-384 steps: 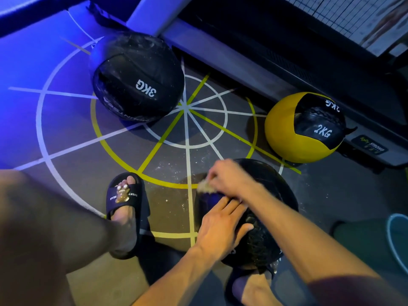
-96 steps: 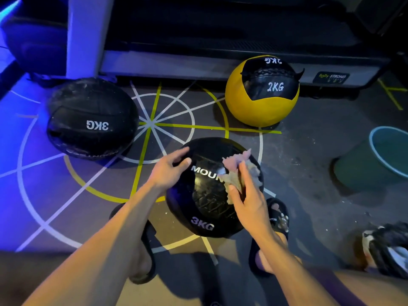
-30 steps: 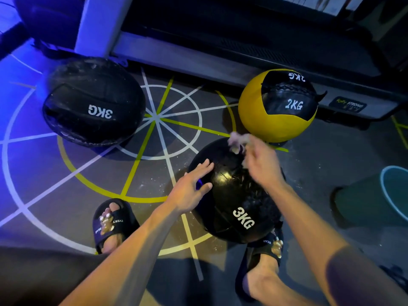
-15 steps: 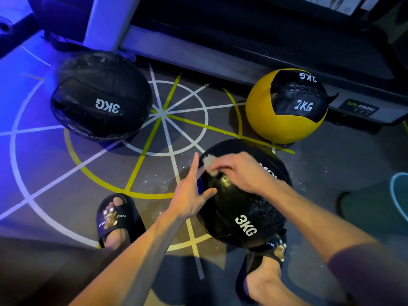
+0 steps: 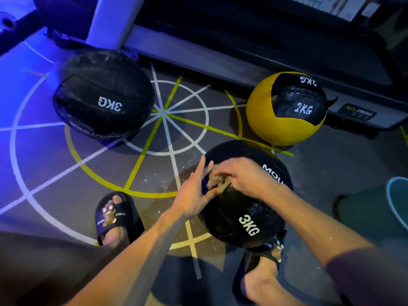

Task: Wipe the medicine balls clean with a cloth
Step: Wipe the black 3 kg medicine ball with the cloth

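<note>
R hand (image 5: 247, 177) w/ cloth (image 5: 218, 182) on 3KG ball (image 5: 242, 208)

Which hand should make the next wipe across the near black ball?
Right. The right hand already grips the cloth against the near black ball; the left hand only steadies its side with straight fingers.

3 med balls: 2 black 3KG (image 5: 103, 93) (image 5: 245, 208), 1 yellow 2KG (image 5: 265, 115); 1 cloth (image 5: 218, 181), 2 hands (image 5: 194, 195) (image 5: 245, 175), 2 slides (image 5: 117, 217) (image 5: 262, 257), 1 bucket (image 5: 397, 202).

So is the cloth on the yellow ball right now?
No, the right hand presses the cloth on the near black 3KG ball; the yellow ball sits untouched.
</note>
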The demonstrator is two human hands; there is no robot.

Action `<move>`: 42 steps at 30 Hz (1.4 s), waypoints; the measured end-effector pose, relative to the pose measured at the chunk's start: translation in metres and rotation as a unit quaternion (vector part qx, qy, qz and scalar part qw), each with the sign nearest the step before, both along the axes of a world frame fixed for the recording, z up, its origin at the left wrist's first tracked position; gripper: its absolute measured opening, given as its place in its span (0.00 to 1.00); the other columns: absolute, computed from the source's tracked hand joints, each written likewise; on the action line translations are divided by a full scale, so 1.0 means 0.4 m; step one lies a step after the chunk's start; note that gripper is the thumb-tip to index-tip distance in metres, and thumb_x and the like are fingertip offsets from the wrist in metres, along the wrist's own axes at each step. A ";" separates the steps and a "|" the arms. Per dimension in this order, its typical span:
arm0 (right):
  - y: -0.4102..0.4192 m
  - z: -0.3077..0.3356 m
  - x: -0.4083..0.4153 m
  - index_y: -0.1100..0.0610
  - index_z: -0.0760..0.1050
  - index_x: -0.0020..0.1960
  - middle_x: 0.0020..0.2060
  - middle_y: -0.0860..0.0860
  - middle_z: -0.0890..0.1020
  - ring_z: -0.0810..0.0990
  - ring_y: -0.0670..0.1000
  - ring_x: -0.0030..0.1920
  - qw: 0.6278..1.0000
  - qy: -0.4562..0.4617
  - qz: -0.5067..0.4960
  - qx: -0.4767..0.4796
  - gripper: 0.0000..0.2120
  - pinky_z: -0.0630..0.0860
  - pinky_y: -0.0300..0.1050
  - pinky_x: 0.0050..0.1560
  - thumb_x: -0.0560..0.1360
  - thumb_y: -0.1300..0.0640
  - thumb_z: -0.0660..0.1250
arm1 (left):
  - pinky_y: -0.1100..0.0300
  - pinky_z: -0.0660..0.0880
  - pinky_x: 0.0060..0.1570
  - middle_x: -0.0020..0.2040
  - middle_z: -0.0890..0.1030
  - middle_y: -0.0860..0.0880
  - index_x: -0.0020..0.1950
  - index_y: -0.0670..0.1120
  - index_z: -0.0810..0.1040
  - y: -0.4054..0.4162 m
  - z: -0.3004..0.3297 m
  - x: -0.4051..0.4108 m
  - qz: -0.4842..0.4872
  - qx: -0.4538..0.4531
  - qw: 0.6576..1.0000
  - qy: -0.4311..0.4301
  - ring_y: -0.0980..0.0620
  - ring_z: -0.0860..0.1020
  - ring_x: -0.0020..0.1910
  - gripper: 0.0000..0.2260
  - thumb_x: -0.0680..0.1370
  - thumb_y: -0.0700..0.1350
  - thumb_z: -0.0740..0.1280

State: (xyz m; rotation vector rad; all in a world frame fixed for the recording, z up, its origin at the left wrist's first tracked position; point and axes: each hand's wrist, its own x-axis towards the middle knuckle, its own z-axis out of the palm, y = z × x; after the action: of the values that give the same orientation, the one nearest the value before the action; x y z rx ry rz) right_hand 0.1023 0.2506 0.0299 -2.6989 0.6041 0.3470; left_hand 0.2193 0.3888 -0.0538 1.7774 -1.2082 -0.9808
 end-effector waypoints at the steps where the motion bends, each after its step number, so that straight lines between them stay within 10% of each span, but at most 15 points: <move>1: -0.036 0.003 -0.011 0.42 0.80 0.62 0.60 0.44 0.83 0.79 0.46 0.61 0.998 -0.034 -0.049 -0.004 0.16 0.75 0.52 0.66 0.79 0.59 0.68 | 0.44 0.58 0.79 0.79 0.59 0.63 0.80 0.60 0.36 -0.005 -0.001 -0.002 -0.001 0.001 1.000 -0.002 0.50 0.61 0.80 0.46 0.79 0.55 0.71; 7: -0.147 -0.003 -0.020 0.47 0.81 0.64 0.55 0.57 0.85 0.82 0.62 0.55 0.963 -0.033 -0.247 -0.100 0.13 0.78 0.52 0.53 0.82 0.50 0.63 | 0.46 0.44 0.81 0.76 0.62 0.73 0.78 0.71 0.55 -0.029 0.037 0.015 0.028 0.045 0.965 0.258 0.64 0.54 0.78 0.22 0.84 0.67 0.50; 10: -0.093 -0.009 -0.010 0.49 0.79 0.66 0.61 0.53 0.83 0.81 0.60 0.59 0.980 -0.060 -0.175 -0.080 0.14 0.77 0.53 0.56 0.83 0.54 0.60 | 0.48 0.43 0.80 0.68 0.68 0.77 0.84 0.55 0.51 -0.042 0.057 0.045 0.052 0.073 0.945 0.315 0.66 0.63 0.73 0.32 0.83 0.66 0.39; 13: -0.025 -0.001 -0.013 0.49 0.78 0.67 0.65 0.48 0.81 0.78 0.51 0.65 0.988 -0.087 -0.108 -0.063 0.15 0.74 0.50 0.67 0.82 0.57 0.62 | 0.44 0.44 0.79 0.76 0.71 0.60 0.85 0.53 0.47 -0.039 0.046 0.068 0.063 0.094 0.931 0.347 0.60 0.68 0.73 0.35 0.81 0.68 0.35; 21: 0.217 -0.120 -0.101 0.56 0.81 0.52 0.49 0.56 0.83 0.78 0.57 0.49 0.995 0.042 0.076 -0.049 0.08 0.76 0.52 0.53 0.78 0.63 0.64 | 0.49 0.41 0.79 0.81 0.61 0.58 0.84 0.53 0.52 -0.048 0.071 0.051 0.043 0.100 0.950 0.292 0.58 0.62 0.79 0.32 0.83 0.65 0.35; 27: 0.219 -0.127 -0.215 0.53 0.83 0.57 0.57 0.49 0.84 0.78 0.52 0.64 0.944 -0.022 0.271 -0.189 0.15 0.72 0.51 0.69 0.70 0.57 0.72 | 0.51 0.42 0.79 0.78 0.65 0.60 0.84 0.48 0.55 -0.041 0.082 0.031 0.037 0.094 0.959 0.263 0.58 0.62 0.79 0.32 0.85 0.62 0.37; 30: 0.159 -0.073 -0.142 0.52 0.81 0.58 0.57 0.50 0.82 0.77 0.55 0.60 0.944 -0.058 0.220 -0.238 0.15 0.74 0.53 0.62 0.74 0.56 0.62 | 0.51 0.43 0.79 0.78 0.65 0.60 0.83 0.48 0.58 -0.033 0.082 0.030 0.043 0.092 0.961 0.258 0.57 0.63 0.79 0.32 0.85 0.62 0.39; 35: 0.042 -0.011 -0.084 0.51 0.77 0.63 0.57 0.48 0.80 0.75 0.50 0.54 0.957 -0.085 -0.113 -0.253 0.17 0.74 0.47 0.55 0.75 0.56 0.73 | 0.49 0.44 0.80 0.79 0.65 0.59 0.83 0.51 0.58 -0.017 0.062 0.042 0.039 0.100 0.966 0.234 0.58 0.60 0.80 0.33 0.83 0.66 0.40; 42: 0.210 -0.106 -0.229 0.51 0.77 0.62 0.60 0.47 0.80 0.80 0.49 0.58 0.977 -0.120 0.046 -0.168 0.27 0.79 0.46 0.57 0.64 0.60 0.78 | 0.45 0.46 0.82 0.82 0.56 0.61 0.75 0.71 0.55 -0.024 0.015 0.059 -0.008 0.082 0.981 0.178 0.60 0.50 0.81 0.37 0.69 0.84 0.47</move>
State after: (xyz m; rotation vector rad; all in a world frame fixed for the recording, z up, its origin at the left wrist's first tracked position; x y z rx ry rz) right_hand 0.0107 0.3347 -0.0125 -3.0360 0.5045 -0.0697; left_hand 0.2429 0.3794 -0.0479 1.6255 -0.9390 -1.3745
